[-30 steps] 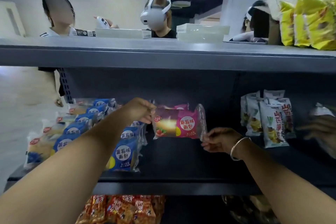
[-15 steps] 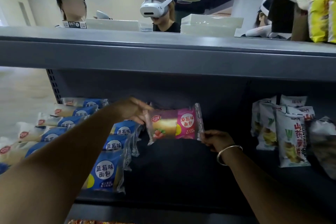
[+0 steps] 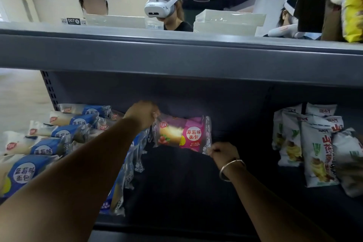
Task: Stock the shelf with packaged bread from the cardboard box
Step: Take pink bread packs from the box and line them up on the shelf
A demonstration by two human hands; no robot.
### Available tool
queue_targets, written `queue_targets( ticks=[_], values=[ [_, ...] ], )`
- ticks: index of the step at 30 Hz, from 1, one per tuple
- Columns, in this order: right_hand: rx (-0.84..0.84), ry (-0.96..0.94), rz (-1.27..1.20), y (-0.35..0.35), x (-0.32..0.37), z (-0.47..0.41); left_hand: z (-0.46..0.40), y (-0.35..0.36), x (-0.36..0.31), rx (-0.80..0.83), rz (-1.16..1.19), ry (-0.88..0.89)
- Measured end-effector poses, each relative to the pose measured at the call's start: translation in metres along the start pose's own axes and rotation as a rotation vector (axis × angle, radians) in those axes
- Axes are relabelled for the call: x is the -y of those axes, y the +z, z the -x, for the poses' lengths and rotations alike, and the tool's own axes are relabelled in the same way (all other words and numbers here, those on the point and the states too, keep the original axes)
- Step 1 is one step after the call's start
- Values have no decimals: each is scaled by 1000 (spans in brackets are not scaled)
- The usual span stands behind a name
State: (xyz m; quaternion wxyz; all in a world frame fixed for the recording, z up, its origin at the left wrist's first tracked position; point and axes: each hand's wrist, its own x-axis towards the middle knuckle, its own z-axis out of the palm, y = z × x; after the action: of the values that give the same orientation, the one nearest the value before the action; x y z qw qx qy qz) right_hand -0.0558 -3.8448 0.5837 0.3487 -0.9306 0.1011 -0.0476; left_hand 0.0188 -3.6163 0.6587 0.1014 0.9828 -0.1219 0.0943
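Pink bread pack (image 3: 181,136), pinched at its sealed ends by left hand (image 3: 143,114) and right hand (image 3: 223,152): best seated upright, label forward, beside blue packs (image 3: 64,133).

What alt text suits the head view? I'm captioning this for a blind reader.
Two hands set a pink bread packet at the back of a dark shelf, left hand pinching its left end, right hand its lower right corner. Blue bread packets lie left, white snack bags right.

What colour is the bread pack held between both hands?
Pink/magenta bread pack with a white round label; head view, the only one.
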Motion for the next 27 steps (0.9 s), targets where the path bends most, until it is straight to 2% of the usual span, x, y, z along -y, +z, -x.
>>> queue_targets(
  ticks=[5, 10, 19, 27],
  values=[
    [16, 9, 171, 6, 1, -4, -3, 7, -4, 4, -193, 16],
    [28, 31, 154, 13, 0, -10, -8, 10, -10, -20, -304, -13],
    [71, 123, 106, 23, 6, -25, -17, 14, -6, 38, -235, -162],
    [105, 115, 68, 20, 8, -24, -18, 20, -2, 69, -197, -165]
  ],
)
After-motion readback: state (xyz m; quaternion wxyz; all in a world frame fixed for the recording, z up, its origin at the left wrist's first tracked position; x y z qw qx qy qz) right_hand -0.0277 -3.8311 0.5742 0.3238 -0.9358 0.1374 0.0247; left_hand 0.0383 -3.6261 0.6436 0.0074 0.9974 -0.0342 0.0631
